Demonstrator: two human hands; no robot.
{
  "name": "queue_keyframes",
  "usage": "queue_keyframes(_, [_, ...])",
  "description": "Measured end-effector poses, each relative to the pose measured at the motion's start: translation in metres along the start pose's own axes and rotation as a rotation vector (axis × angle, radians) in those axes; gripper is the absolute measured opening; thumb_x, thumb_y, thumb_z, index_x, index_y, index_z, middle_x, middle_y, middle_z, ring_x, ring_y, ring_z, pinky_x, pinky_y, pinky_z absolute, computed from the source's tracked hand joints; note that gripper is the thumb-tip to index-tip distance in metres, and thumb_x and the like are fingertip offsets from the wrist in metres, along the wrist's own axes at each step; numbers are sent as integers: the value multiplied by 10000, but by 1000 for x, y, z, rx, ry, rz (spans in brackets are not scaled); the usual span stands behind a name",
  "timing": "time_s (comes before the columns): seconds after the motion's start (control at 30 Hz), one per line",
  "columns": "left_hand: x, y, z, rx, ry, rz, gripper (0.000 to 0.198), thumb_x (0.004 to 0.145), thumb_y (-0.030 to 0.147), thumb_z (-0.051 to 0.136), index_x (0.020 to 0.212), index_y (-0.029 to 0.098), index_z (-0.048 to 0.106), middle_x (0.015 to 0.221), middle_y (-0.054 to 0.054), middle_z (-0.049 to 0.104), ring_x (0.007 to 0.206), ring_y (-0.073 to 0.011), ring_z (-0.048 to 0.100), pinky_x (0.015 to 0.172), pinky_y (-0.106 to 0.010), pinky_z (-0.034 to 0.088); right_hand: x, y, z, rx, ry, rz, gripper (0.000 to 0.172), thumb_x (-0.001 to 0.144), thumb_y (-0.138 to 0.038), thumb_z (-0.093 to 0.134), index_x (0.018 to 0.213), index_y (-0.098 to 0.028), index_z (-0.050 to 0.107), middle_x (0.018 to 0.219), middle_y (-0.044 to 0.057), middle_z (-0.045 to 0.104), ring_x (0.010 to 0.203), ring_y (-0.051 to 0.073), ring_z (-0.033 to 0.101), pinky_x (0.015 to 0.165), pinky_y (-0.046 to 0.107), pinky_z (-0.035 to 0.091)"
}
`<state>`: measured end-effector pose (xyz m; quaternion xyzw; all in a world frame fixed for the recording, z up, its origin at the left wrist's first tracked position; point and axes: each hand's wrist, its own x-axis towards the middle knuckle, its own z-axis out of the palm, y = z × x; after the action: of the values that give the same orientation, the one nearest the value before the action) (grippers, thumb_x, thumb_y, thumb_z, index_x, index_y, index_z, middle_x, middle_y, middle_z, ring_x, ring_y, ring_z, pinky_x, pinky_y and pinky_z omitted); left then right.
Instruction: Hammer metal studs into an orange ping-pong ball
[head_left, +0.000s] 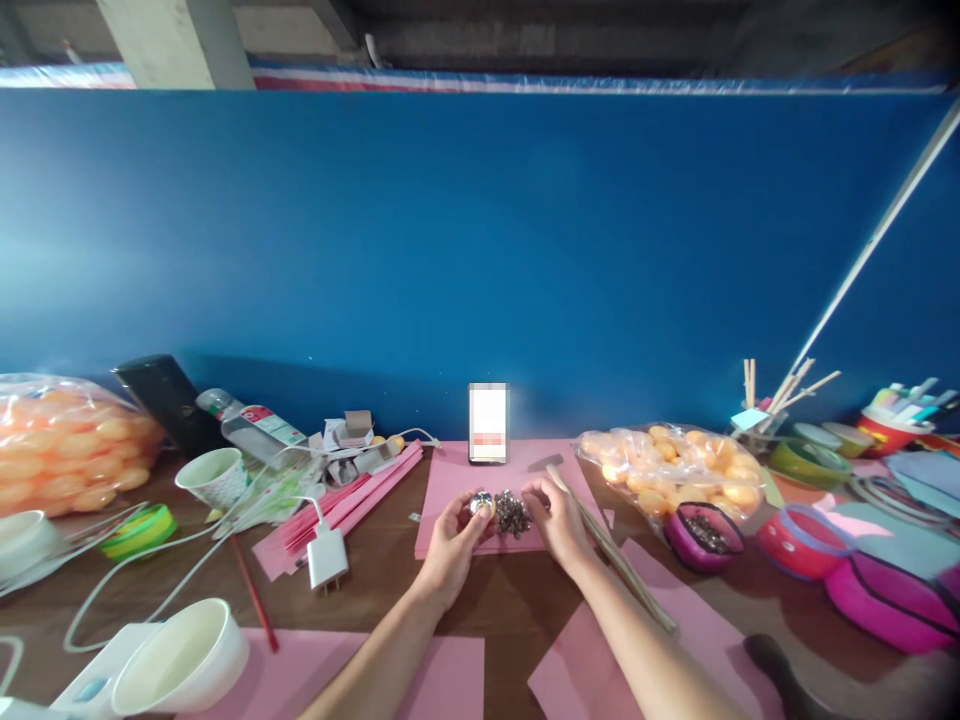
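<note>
My left hand (455,535) pinches a small, shiny silver round piece (481,502) between thumb and fingers, over a pink paper sheet (442,490). Just right of it is a cluster of small dark metallic bits (511,514), too fine to name. My right hand (553,512) is curled at the cluster's right side, fingertips drawn together; whatever they pinch is too small to make out. Behind both hands a phone (489,424) stands upright against the blue board with its screen lit.
Wooden sticks (615,555) lie beside my right forearm. To the right are a bag of orange balls (667,465), a purple bowl of metallic bits (703,537) and a red cup (799,545). Leftward sit a white charger (328,558), a white bowl (184,660) and pink strips (352,510).
</note>
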<state>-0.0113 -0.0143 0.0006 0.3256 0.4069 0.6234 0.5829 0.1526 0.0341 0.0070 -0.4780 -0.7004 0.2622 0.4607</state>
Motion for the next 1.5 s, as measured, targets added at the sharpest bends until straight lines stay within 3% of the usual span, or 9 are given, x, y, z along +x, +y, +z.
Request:
queue_keyframes(0.17, [1, 0, -1, 6, -7, -3, 493, 665, 322, 699, 1098, 138, 553, 923, -88, 646, 799, -158, 623, 810, -325, 495, -1, 2, 1, 13, -2, 3, 166, 810, -309, 473, 762, -198, 586, 731, 24, 652, 637, 198, 595, 609, 309, 468])
queue_keyframes(0.5, [2, -3, -4, 32, -35, 27, 597, 686, 323, 680, 1223, 152, 484, 965, -99, 649, 862, -180, 623, 848, -345, 485, -1, 2, 1, 3, 31, -49, 230, 834, -370, 471, 836, -191, 615, 839, 54, 664, 763, 208, 612, 685, 330, 488])
queue_keyframes(0.83, [2, -3, -4, 81, -62, 14, 633, 705, 336, 660, 1273, 178, 429, 1059, -115, 640, 890, -203, 630, 831, -353, 490, -2, -13, 0, 31, 67, -81, 118, 802, -241, 493, 825, -189, 596, 829, 50, 637, 704, 175, 596, 621, 290, 493])
queue_keyframes(1.17, [-1, 4, 1, 218, -81, 79, 560, 698, 312, 660, 1209, 156, 492, 1123, -117, 614, 991, -233, 597, 877, -357, 463, -5, -30, 1, 417, -247, 123, 134, 780, -339, 565, 832, -216, 573, 765, -12, 615, 713, 151, 580, 658, 274, 459])
queue_keyframes(1.3, [-1, 4, 2, 243, -87, 78, 565, 702, 305, 656, 1213, 148, 472, 1094, -116, 625, 983, -227, 602, 864, -351, 473, -5, -27, 4, 530, -290, 166, 142, 765, -353, 590, 768, -212, 570, 696, -37, 589, 643, 127, 552, 648, 266, 442])
queue_keyframes(1.5, [-1, 4, 2, 236, -97, 89, 543, 694, 310, 660, 1185, 152, 491, 1079, -111, 636, 972, -227, 608, 864, -354, 476, -5, -26, 4, 541, -304, 175, 164, 761, -371, 598, 776, -208, 600, 754, -16, 616, 701, 149, 563, 692, 281, 442])
